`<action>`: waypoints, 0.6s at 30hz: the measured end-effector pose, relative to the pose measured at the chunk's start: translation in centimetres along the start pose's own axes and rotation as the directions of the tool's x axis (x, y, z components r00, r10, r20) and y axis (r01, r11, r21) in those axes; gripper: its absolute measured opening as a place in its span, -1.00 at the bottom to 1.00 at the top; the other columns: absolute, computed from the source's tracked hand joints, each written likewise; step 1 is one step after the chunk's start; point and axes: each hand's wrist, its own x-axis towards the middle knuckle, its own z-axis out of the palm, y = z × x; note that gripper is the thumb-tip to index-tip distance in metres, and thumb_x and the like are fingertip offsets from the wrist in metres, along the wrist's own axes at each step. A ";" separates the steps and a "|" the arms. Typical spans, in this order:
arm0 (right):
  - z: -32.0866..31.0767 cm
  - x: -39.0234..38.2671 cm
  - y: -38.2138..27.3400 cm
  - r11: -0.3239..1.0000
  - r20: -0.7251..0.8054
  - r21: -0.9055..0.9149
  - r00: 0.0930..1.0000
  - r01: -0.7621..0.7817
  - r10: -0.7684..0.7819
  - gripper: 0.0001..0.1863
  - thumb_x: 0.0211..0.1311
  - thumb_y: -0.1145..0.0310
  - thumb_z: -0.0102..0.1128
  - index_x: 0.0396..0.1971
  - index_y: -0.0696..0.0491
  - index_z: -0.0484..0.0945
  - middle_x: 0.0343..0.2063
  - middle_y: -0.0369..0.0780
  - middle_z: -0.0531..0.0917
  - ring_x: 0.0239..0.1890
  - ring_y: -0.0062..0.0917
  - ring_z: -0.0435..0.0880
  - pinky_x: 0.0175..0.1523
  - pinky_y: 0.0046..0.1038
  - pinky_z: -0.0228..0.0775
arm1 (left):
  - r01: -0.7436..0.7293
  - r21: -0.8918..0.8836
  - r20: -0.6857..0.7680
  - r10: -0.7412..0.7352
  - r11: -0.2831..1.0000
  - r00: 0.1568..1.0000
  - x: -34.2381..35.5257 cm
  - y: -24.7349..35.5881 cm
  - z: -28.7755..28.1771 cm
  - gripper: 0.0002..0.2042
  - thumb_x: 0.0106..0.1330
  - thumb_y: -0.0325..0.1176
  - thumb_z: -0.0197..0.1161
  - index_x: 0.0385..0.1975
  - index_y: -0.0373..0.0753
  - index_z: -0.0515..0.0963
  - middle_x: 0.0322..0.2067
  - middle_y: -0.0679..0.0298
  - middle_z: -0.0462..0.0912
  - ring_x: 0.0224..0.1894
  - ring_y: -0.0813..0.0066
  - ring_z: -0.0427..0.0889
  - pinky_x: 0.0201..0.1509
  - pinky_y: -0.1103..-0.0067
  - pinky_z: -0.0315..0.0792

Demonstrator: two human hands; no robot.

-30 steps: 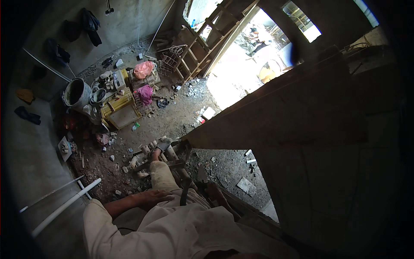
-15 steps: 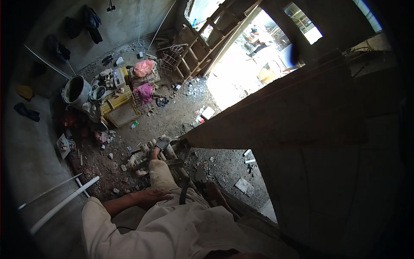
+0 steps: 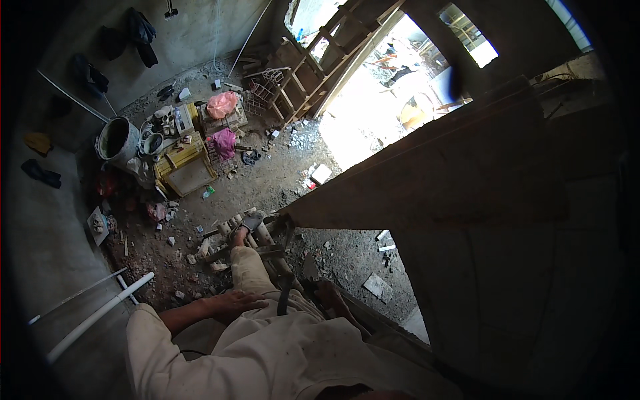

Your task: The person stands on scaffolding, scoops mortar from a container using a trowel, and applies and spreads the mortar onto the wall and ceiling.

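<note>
My left hand [image 3: 239, 303] lies flat on my pale-trousered thigh, fingers stretched out, holding nothing, beside a dark strap [image 3: 283, 300]. In shadow at my right side, my right hand [image 3: 328, 295] grips a trowel, its grey blade [image 3: 310, 267] pointing up over the rubble floor below. My leg [image 3: 248, 267] reaches forward, and my sandalled foot [image 3: 252, 220] rests on a rough frame of pale, round rungs [image 3: 265, 237], seen from above.
Below are rubble, yellow crates [image 3: 180, 157], a bucket [image 3: 117, 143] and pink bags [image 3: 222, 107]. White pipes [image 3: 100, 317] are by the left wall. A wooden frame [image 3: 293, 93] leans beside the bright doorway [image 3: 353, 120]. A dark concrete slope [image 3: 467, 173] fills the right.
The whole view has shifted very slightly since a second ago. My hands, leg and foot hold the same positions.
</note>
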 end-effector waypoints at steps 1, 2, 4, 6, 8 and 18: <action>0.0 -0.1 0.0 1.000 -0.016 0.016 1.000 -0.020 0.020 -0.70 0.08 0.24 0.08 -0.29 0.15 0.54 -0.23 0.02 0.50 -0.09 -0.07 0.46 0.04 -0.12 0.28 | -0.005 -0.001 -0.006 0.005 1.000 1.000 0.0 0.0 0.0 -0.14 0.04 -0.07 0.25 0.33 -0.13 -0.05 0.27 0.07 0.05 0.21 0.17 0.22 0.14 0.39 0.22; 0.1 -0.2 -0.1 0.999 -0.030 0.032 0.999 -0.039 0.039 -0.70 0.09 0.25 0.08 -0.29 0.17 0.54 -0.19 0.03 0.48 -0.06 -0.06 0.44 0.06 -0.14 0.27 | -0.005 -0.001 -0.006 0.005 1.000 1.000 0.0 0.0 -0.1 -0.14 0.04 -0.07 0.25 0.33 -0.13 -0.05 0.27 0.07 0.05 0.21 0.17 0.22 0.14 0.39 0.22; 0.8 -0.1 1.2 1.000 -0.103 0.006 0.995 0.005 -0.004 -0.70 0.08 0.27 0.07 -0.27 0.15 0.55 -0.25 0.02 0.51 -0.18 -0.14 0.48 -0.09 -0.19 0.32 | 0.006 0.006 0.029 -0.006 1.000 1.000 0.3 0.2 -0.6 -0.15 0.05 -0.07 0.25 0.33 -0.13 -0.05 0.28 0.08 0.05 0.22 0.18 0.21 0.14 0.39 0.21; 1.8 0.5 2.4 0.998 -0.176 -0.042 0.983 0.053 -0.059 -0.70 0.07 0.29 0.06 -0.25 0.13 0.56 -0.31 0.02 0.54 -0.30 -0.21 0.53 -0.23 -0.24 0.37 | 0.003 0.026 0.020 -0.003 1.000 1.000 0.2 0.1 -0.4 -0.15 0.05 -0.07 0.24 0.33 -0.13 -0.05 0.28 0.08 0.04 0.22 0.18 0.21 0.15 0.38 0.21; 2.5 1.0 3.6 0.994 -0.210 -0.070 0.973 0.083 -0.096 -0.69 0.05 0.31 0.05 -0.22 0.11 0.57 -0.37 0.01 0.57 -0.41 -0.28 0.58 -0.37 -0.29 0.42 | -0.001 0.036 0.022 0.001 0.999 1.000 0.3 0.0 -0.6 -0.15 0.05 -0.07 0.24 0.33 -0.13 -0.05 0.28 0.09 0.04 0.22 0.18 0.21 0.15 0.38 0.20; 1.8 0.3 2.5 0.998 -0.232 -0.029 0.970 0.063 -0.069 -0.66 0.04 0.34 0.03 -0.17 0.11 0.57 -0.51 -0.03 0.61 -0.60 -0.37 0.64 -0.59 -0.37 0.49 | 0.031 -0.077 0.087 -0.025 0.997 0.996 0.6 -1.7 1.9 -0.20 0.12 -0.16 0.16 0.34 0.00 -0.12 0.32 0.12 -0.03 0.33 0.09 0.06 0.29 0.26 0.07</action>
